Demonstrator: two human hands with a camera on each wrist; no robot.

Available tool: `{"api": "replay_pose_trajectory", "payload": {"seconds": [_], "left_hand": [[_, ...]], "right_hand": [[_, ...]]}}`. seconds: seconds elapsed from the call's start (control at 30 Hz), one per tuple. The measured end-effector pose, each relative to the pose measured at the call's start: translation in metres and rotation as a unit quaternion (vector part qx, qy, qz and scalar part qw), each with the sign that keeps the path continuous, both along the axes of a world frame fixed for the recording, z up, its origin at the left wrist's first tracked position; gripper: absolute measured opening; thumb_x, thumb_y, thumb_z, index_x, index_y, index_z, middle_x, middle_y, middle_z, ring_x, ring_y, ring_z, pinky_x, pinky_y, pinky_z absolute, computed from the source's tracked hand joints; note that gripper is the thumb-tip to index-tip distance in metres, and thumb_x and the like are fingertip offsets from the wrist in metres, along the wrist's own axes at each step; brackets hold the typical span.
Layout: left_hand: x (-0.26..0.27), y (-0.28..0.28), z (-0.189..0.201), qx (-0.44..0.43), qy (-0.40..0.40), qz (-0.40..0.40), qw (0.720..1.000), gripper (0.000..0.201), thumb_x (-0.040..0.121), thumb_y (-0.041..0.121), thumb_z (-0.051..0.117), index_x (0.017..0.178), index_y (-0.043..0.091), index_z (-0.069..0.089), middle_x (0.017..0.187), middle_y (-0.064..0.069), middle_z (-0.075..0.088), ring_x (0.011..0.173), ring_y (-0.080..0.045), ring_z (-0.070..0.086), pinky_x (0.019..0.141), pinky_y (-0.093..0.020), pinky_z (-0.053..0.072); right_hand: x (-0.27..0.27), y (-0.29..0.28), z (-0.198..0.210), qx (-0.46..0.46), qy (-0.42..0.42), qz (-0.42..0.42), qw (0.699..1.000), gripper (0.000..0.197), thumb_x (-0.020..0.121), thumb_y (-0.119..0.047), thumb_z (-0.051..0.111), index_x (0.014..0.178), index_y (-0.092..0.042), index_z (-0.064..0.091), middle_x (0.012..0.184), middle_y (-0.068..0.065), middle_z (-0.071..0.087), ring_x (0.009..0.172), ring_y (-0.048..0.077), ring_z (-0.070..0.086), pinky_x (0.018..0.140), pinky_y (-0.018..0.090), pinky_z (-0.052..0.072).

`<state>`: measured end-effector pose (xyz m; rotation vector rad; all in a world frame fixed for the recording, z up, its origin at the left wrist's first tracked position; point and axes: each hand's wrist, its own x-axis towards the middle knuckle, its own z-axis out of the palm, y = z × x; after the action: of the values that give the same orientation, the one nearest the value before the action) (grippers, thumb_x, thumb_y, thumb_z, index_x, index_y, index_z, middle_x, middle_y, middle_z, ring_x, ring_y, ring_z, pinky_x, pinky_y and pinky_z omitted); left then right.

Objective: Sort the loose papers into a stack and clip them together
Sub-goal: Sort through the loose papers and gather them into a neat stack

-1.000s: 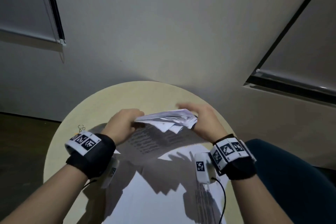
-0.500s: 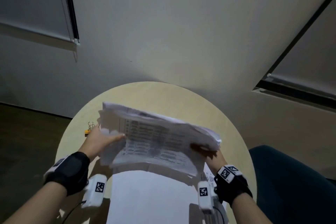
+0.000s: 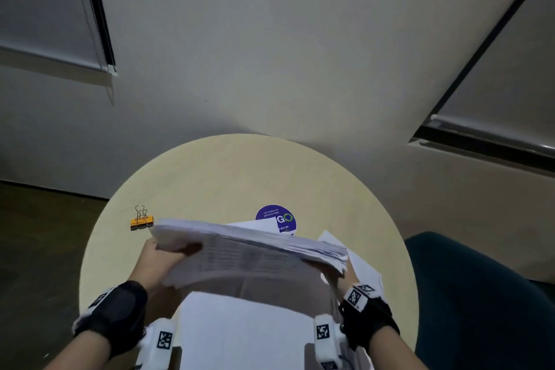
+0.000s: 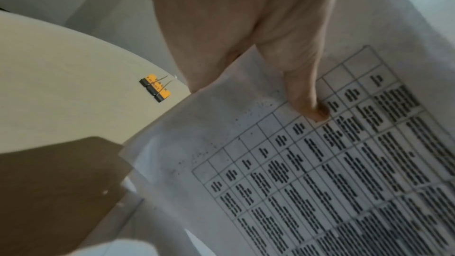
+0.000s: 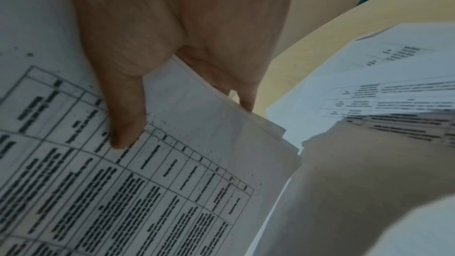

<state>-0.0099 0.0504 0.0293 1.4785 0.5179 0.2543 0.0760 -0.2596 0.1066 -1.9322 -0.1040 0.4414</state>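
Note:
I hold a thick stack of printed papers (image 3: pixel 249 249) above the round table (image 3: pixel 240 177), nearly flat and tilted toward me. My left hand (image 3: pixel 159 252) grips its left edge, thumb on the top sheet with the printed table (image 4: pixel 344 163). My right hand (image 3: pixel 345 275) grips the right edge, thumb on top (image 5: pixel 125 135), fingers underneath. An orange binder clip (image 3: pixel 141 221) lies on the table just left of the stack; it also shows in the left wrist view (image 4: pixel 155 89). Loose sheets (image 3: pixel 363 267) remain on the table under and right of the stack.
A large blank white sheet (image 3: pixel 243 336) lies at the table's near edge below the stack. A purple round sticker (image 3: pixel 277 218) sits mid-table, partly covered by a paper. A dark blue chair (image 3: pixel 480 294) stands at the right. Walls lie beyond the table.
The bundle, first bunched between both hands, has been spread and levelled into a flatter stack. Both hands moved apart to its side edges and nearer to me.

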Motion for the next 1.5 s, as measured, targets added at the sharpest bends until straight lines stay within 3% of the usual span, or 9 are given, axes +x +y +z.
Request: {"api": "replay_pose_trajectory", "payload": {"seconds": [0.2,0.3,0.5,0.67,0.9,1.07,1.17,1.3,1.5], "left_hand": [[0.001,0.006,-0.015,-0.040,0.034,0.012,0.999,0.033,0.071,0.003,0.080,0.101,0.007,0.067,0.099,-0.012,0.072,0.094,-0.029,0.068,0.085,-0.044,0.054],[0.003,0.003,-0.026,-0.028,0.069,0.003,0.997,0.038,0.071,0.009,0.082,0.105,0.008,0.066,0.100,-0.008,0.072,0.096,-0.026,0.067,0.082,-0.041,0.053],[0.000,0.005,-0.036,-0.036,0.088,-0.007,0.995,0.034,0.074,0.008,0.079,0.104,0.012,0.063,0.102,-0.008,0.070,0.096,-0.024,0.064,0.081,-0.038,0.051],[-0.005,-0.007,-0.045,-0.025,0.101,0.011,0.994,0.036,0.079,0.017,0.076,0.110,0.003,0.065,0.101,-0.013,0.070,0.093,-0.029,0.066,0.082,-0.040,0.052],[0.003,-0.006,-0.027,0.003,0.071,0.020,0.997,0.026,0.083,0.014,0.072,0.106,0.006,0.063,0.100,-0.014,0.069,0.092,-0.031,0.066,0.088,-0.043,0.052],[-0.009,-0.011,-0.044,0.017,0.111,-0.013,0.994,0.024,0.080,0.006,0.073,0.102,0.005,0.063,0.094,-0.010,0.068,0.090,-0.031,0.063,0.079,-0.035,0.048],[-0.010,-0.012,-0.045,0.013,0.120,0.012,0.993,0.015,0.080,0.005,0.073,0.092,0.006,0.064,0.086,-0.009,0.068,0.086,-0.034,0.065,0.078,-0.042,0.053],[-0.005,-0.011,-0.052,0.017,0.124,0.031,0.992,0.023,0.079,0.009,0.076,0.097,0.001,0.064,0.092,-0.016,0.070,0.087,-0.034,0.066,0.083,-0.047,0.052],[-0.008,-0.014,-0.051,0.070,0.120,-0.002,0.990,0.015,0.074,0.004,0.080,0.076,0.011,0.066,0.062,0.011,0.071,0.080,-0.027,0.065,0.077,-0.042,0.051]], "right_hand": [[0.018,-0.007,-0.057,-0.016,-0.006,0.052,0.999,0.038,0.069,-0.031,0.085,0.104,-0.024,0.073,0.101,0.001,0.075,0.099,0.021,0.070,0.094,0.042,0.054],[0.019,-0.003,-0.065,-0.045,0.016,0.026,0.999,0.032,0.070,-0.018,0.085,0.093,-0.030,0.065,0.086,-0.006,0.070,0.073,-0.001,0.066,0.074,0.019,0.053],[0.026,0.000,-0.064,0.056,-0.037,-0.075,0.995,0.032,0.072,-0.001,0.080,0.100,-0.014,0.071,0.096,0.002,0.075,0.093,0.021,0.068,0.077,0.027,0.053],[0.014,0.002,-0.060,0.052,-0.053,-0.024,0.997,0.029,0.081,0.009,0.067,0.108,-0.002,0.067,0.077,-0.023,0.073,0.072,-0.012,0.065,0.066,0.004,0.046],[0.038,0.006,-0.056,0.062,-0.078,-0.092,0.991,0.031,0.077,0.001,0.076,0.106,-0.007,0.066,0.099,0.005,0.073,0.093,0.016,0.068,0.077,0.021,0.054],[0.028,-0.004,-0.055,0.009,0.027,-0.097,0.995,0.026,0.074,0.013,0.073,0.091,0.000,0.059,0.075,0.003,0.062,0.077,0.022,0.058,0.051,0.009,0.046],[0.033,0.000,-0.023,-0.069,-0.052,-0.037,0.996,0.064,0.071,-0.005,0.082,0.122,-0.018,0.045,0.108,-0.008,0.056,0.102,0.012,0.053,0.080,0.012,0.047],[0.035,0.038,0.019,-0.330,-0.369,0.057,0.867,0.119,0.068,-0.043,0.081,0.153,-0.022,0.000,0.160,0.002,0.011,0.149,0.023,-0.001,0.119,0.045,-0.008],[0.035,0.101,-0.023,-0.489,-0.357,0.281,0.744,0.113,0.080,-0.039,0.074,0.152,-0.017,-0.009,0.161,0.014,0.005,0.148,0.035,-0.004,0.117,0.059,-0.004]]}}
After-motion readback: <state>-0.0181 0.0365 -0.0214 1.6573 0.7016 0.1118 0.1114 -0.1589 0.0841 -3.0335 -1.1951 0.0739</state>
